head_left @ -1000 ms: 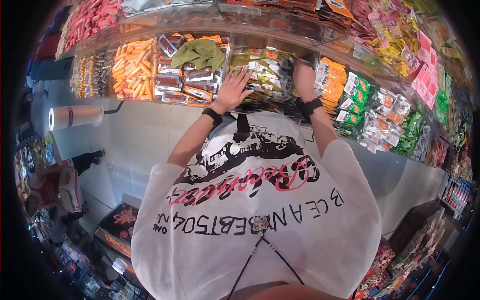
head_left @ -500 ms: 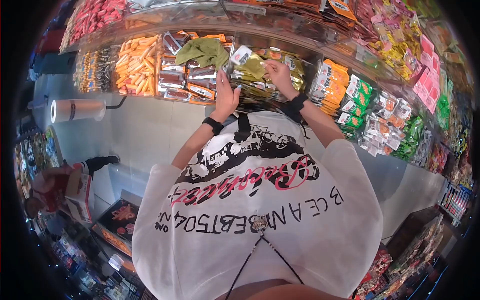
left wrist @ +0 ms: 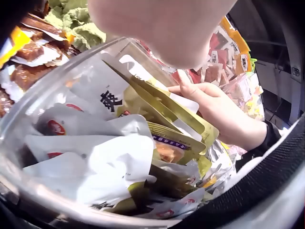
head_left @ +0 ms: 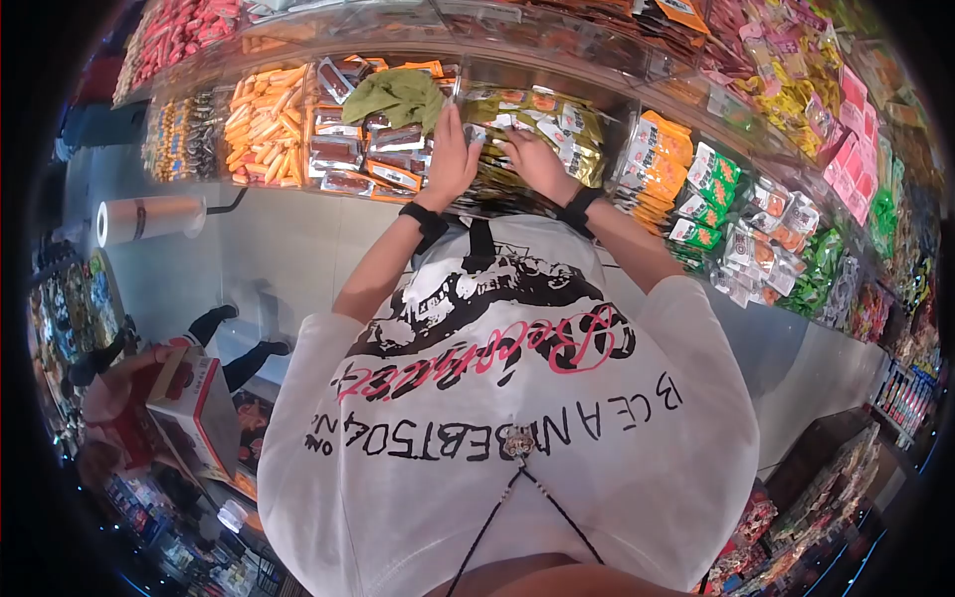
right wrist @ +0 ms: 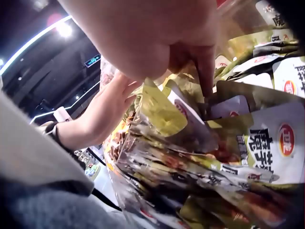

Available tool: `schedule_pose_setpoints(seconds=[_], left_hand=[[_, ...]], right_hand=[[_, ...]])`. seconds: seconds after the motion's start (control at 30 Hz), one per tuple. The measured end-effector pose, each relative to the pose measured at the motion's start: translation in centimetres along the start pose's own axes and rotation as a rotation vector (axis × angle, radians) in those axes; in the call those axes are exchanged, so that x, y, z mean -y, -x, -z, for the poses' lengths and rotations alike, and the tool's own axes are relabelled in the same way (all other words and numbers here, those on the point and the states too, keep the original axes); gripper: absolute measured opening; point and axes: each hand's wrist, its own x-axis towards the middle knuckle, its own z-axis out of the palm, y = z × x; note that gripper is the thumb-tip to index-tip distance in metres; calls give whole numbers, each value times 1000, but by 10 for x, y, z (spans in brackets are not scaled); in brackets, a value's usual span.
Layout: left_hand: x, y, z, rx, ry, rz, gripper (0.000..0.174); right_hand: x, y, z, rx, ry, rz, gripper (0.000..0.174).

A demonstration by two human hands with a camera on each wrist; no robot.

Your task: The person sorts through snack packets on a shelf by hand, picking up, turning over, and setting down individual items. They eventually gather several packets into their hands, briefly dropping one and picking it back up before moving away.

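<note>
My left hand (head_left: 455,159), fingers straight, stands at the wall between two bins, at the left edge of the green-gold snack packets (head_left: 572,124). My right hand (head_left: 532,164) reaches down among those packets and holds one snack packet (right wrist: 164,112) by its edge. In the left wrist view my right hand (left wrist: 221,114) is partly hidden behind upright packets (left wrist: 162,105). White-ended packets (left wrist: 95,157) lean in layers below. Part of my left hand (right wrist: 107,107) shows beyond the packets in the right wrist view.
A crumpled green cloth (head_left: 398,97) lies on brown snack packs (head_left: 338,154) to the left. Orange sticks (head_left: 267,124) fill another bin. Orange packs (head_left: 657,159) and green packs (head_left: 708,184) stand at right. A bag roll (head_left: 149,221) juts out. A person carries a box (head_left: 194,413).
My right hand moved left from the bin's right side, bringing a packet up and then down beside my left hand. My left hand turned upright at the divider. The person with the box came closer.
</note>
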Motion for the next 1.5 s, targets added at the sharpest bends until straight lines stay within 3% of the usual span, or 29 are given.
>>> schedule_pose_setpoints(seconds=[0.1,0.17,0.2,0.23,0.3,0.37,0.43,0.5,0.53,0.57,0.63,0.7,0.77,0.83,0.97,1.13,1.2,1.27,1.33,1.5], left_hand=[[-2,-19,-17,11,-61,-68,63],[-18,-31,-24,21,-7,-47,61],[-30,-37,-26,96,-74,-102,60],[-38,-40,-31,170,-140,-160,59],[-41,-35,-51,236,-182,-196,57],[-46,-25,-59,512,-426,-210,56],[-36,-13,-66,439,-399,-243,54],[-30,-8,-67,304,-380,-227,54],[-29,-7,-67,280,-389,-214,55],[-27,-7,-68,283,-389,-214,55],[-26,-7,-68,337,-396,-166,56],[-19,-14,-67,365,-247,-125,58],[-11,-16,-60,387,-101,-85,60],[-22,-20,-29,382,26,-93,68],[-17,-5,-20,477,-323,-227,83],[-11,-1,-25,357,-227,-222,66],[-10,0,-24,381,-253,-229,69],[-8,0,-25,404,-288,-236,73],[-4,0,-25,365,-102,-149,78],[-10,3,2,188,123,-24,76]], right_hand=[[-2,8,9,-84,-12,33,29],[-2,15,31,-152,-157,-120,29],[-7,17,36,-264,-146,-113,28],[-11,22,46,-255,-195,-263,28],[-23,29,51,-291,-203,-391,25],[-28,39,53,-253,-233,-409,23],[-31,47,52,-215,-268,-420,21],[-31,56,46,-34,-213,-327,19],[-27,59,45,43,-300,-394,23],[-30,60,41,44,-301,-397,23],[-31,61,35,18,-33,-203,26],[-26,61,34,51,-14,-235,30],[-16,57,36,100,190,-268,32],[-24,54,27,113,240,-220,29],[-32,46,28,208,296,-193,25],[-32,59,41,68,237,-174,18],[-25,62,53,27,155,-319,16],[-25,61,63,-45,135,-312,14],[-19,46,76,-243,69,-283,14],[-2,-4,67,-282,-158,-311,23]])
